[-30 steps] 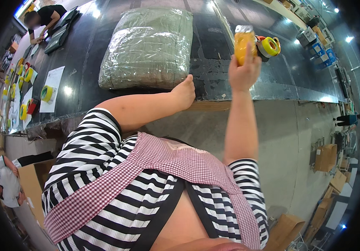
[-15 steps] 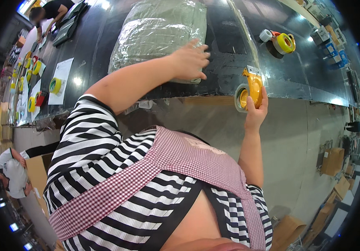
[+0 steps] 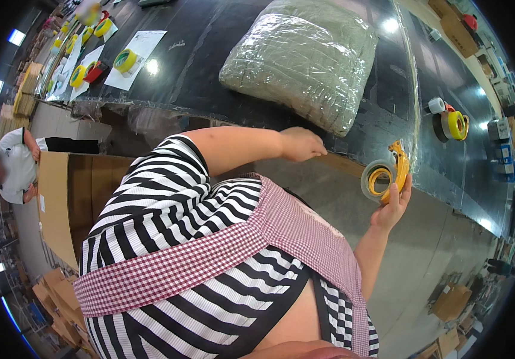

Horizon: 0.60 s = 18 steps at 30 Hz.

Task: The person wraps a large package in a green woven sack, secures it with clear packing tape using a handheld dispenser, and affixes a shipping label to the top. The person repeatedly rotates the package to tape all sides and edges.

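Since the earlier frame, the left hand (image 3: 300,144) has moved off the package (image 3: 305,66) to the near edge of the desk (image 3: 191,78). The head view has also turned, so the fixed items appear shifted.

Left hand: I see the fingers bent and close together; I cannot tell whether they pinch anything or contact the desk edge. The hand is just beside the package's near side.

Right hand (image 3: 394,206): I have its fingers closed around the yellow tape dispenser (image 3: 402,166). The dispenser is tilted, its tape roll (image 3: 365,179) facing left, near the desk edge and apart from the package.

Package: grey-green, wrapped in clear shiny film, lying flat on the desk ahead of both hands.

Surrounding items: on the desk's left side I note a white sheet (image 3: 149,43) bearing a yellow roll (image 3: 125,60), with a red dispenser (image 3: 95,72) near it. On the right side, a white roll (image 3: 436,106) lies beside a second yellow roll (image 3: 456,124). An open carton (image 3: 54,197) stands at the far left.
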Each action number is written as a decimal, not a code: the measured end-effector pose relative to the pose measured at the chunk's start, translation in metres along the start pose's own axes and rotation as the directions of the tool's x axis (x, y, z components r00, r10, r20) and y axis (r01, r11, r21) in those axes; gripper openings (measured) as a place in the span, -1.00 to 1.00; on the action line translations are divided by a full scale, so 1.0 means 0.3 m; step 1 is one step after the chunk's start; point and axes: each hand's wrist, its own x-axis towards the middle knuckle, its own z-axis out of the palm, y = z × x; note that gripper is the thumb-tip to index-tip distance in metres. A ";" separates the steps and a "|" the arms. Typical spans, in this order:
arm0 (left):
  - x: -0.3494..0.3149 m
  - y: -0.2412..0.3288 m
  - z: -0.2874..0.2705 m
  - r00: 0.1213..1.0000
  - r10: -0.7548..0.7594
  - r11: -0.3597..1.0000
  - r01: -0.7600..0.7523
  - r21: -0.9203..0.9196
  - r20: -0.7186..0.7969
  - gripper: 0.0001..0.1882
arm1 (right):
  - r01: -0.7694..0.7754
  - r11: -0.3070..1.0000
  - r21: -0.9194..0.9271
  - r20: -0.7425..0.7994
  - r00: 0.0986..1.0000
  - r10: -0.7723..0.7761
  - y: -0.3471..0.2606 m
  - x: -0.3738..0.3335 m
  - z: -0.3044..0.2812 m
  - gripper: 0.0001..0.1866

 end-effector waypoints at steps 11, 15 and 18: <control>-0.099 -0.170 -0.154 0.997 0.066 0.996 -0.064 -0.054 0.031 -0.49 | -0.004 0.991 -0.133 0.029 1.000 0.008 0.008 -0.063 0.061 -0.39; -0.118 -0.212 -0.205 0.998 0.036 0.995 -0.041 0.093 0.058 -0.47 | -0.006 0.991 -0.134 0.056 0.998 0.013 -0.002 -0.068 0.080 -0.38; -0.220 -0.225 -0.145 0.985 0.167 0.975 -0.159 0.155 -0.039 -0.47 | 0.016 0.986 -0.166 0.047 0.999 -0.008 0.001 -0.082 0.079 -0.38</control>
